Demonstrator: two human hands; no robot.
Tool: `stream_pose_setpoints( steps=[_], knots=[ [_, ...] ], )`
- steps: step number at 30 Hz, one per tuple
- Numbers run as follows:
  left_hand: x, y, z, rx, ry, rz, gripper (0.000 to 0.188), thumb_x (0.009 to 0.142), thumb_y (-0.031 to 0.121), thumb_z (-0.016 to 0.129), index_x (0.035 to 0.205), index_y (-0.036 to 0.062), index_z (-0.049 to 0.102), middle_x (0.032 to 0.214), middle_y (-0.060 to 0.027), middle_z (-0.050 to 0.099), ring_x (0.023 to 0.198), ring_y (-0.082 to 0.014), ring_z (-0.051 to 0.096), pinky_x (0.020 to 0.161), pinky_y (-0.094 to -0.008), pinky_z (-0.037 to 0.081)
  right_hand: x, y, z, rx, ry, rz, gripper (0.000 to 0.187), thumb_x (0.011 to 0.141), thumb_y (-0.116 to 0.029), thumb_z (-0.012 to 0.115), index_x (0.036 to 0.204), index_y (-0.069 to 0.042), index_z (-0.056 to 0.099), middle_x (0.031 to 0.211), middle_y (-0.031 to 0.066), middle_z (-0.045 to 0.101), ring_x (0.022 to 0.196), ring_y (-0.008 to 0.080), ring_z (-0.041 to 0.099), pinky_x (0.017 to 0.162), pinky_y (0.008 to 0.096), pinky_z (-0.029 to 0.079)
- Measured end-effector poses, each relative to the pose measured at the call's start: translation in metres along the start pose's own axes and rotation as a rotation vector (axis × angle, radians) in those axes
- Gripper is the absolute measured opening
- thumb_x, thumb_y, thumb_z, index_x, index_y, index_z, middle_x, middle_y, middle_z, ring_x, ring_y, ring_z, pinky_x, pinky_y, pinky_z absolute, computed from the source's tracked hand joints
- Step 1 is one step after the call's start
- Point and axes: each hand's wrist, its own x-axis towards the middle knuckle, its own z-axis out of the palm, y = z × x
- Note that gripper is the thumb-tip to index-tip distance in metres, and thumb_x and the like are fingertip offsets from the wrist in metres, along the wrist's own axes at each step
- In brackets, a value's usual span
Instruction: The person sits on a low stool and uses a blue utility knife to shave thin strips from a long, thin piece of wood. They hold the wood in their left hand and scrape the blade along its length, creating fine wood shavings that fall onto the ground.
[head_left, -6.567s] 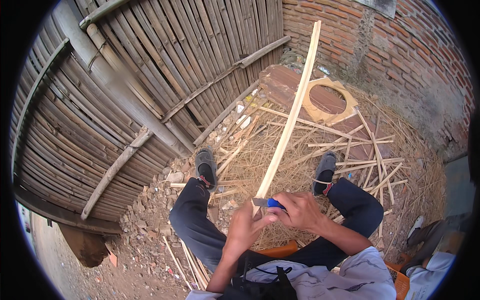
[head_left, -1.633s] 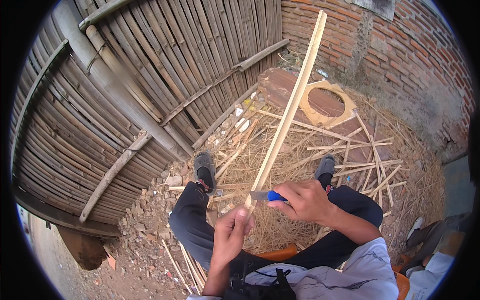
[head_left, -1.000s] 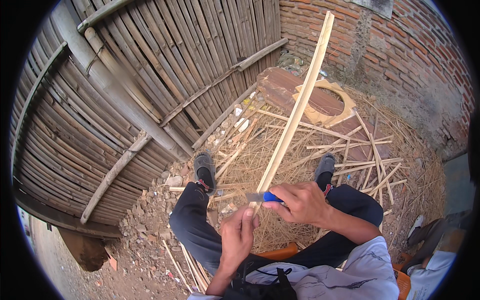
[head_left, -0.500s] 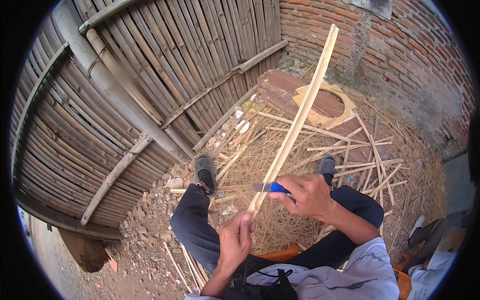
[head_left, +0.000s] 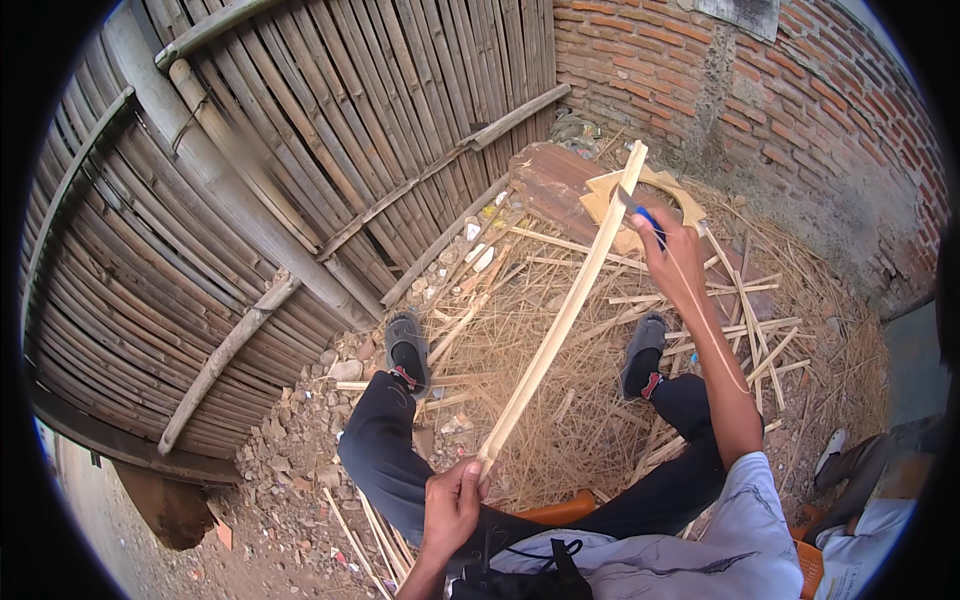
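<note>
A long pale split bamboo strip (head_left: 562, 335) slants away from me over my spread legs. Its near end is pinched in my left hand (head_left: 453, 506), thumb on top. My right hand (head_left: 672, 258), arm stretched forward, is closed round the blue handle of a knife (head_left: 650, 226). The knife's blade lies against the strip's edge close to its far end. A thin curled shaving (head_left: 715, 322) trails from the knife along my right forearm.
Several cut strips (head_left: 755, 325) lie on the straw-covered ground (head_left: 540, 440) to the right. Ahead are a brown board (head_left: 550, 185) and a yellowish ring-shaped piece (head_left: 690, 205). A bamboo fence (head_left: 300, 150) stands left, a brick wall (head_left: 800, 110) right. Another person's leg (head_left: 850, 490) shows at far right.
My right hand has pushed the knife forward along the strip, from near my left hand to the far end, and a thin shaving has come off. The strip's far end has dropped lower.
</note>
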Motion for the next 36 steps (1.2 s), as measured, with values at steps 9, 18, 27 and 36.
stream_pose_setpoints(
  steps=[9,18,27,36],
  knots=[
    [0.008,-0.024,-0.013,-0.129,0.032,-0.091,0.039,0.119,0.026,0.051,0.101,-0.0012,0.072,0.067,0.0025,0.055,0.058,-0.0052,0.047,0.054,-0.0274,0.037,0.011,0.032,-0.004,-0.010,-0.118,0.002,0.047,0.111,-0.046,0.059,0.115,-0.002,0.074,0.075,0.0205,0.067,0.067,0.0373,0.066,0.067,0.0489,0.048],
    [0.035,0.011,0.007,-0.413,0.011,-0.109,0.044,0.119,0.027,0.052,0.086,0.0017,0.064,0.067,0.0049,0.050,0.059,-0.0030,0.043,0.054,-0.0236,0.034,-0.147,-0.080,0.023,0.329,-0.356,-0.485,0.031,0.106,-0.040,0.070,0.107,-0.009,0.070,0.079,0.0093,0.071,0.061,0.0295,0.072,0.051,0.0413,0.054],
    [0.033,0.043,0.018,-0.226,0.047,0.057,0.038,0.117,0.022,0.056,0.089,-0.0013,0.065,0.070,-0.0012,0.056,0.064,-0.0086,0.050,0.060,-0.0295,0.041,-0.153,-0.104,0.022,0.308,-0.287,-0.594,0.029,0.102,-0.038,0.076,0.105,-0.009,0.072,0.077,0.0077,0.070,0.055,0.0265,0.069,0.049,0.0380,0.054],
    [0.028,0.055,0.016,-0.052,0.096,0.087,0.034,0.115,0.018,0.057,0.089,-0.0020,0.065,0.070,-0.0068,0.058,0.063,-0.0162,0.054,0.062,-0.0344,0.044,-0.147,-0.105,0.013,0.261,-0.247,-0.590,0.029,0.100,-0.037,0.078,0.103,-0.009,0.071,0.076,0.0073,0.070,0.055,0.0260,0.069,0.049,0.0378,0.054]
  ],
)
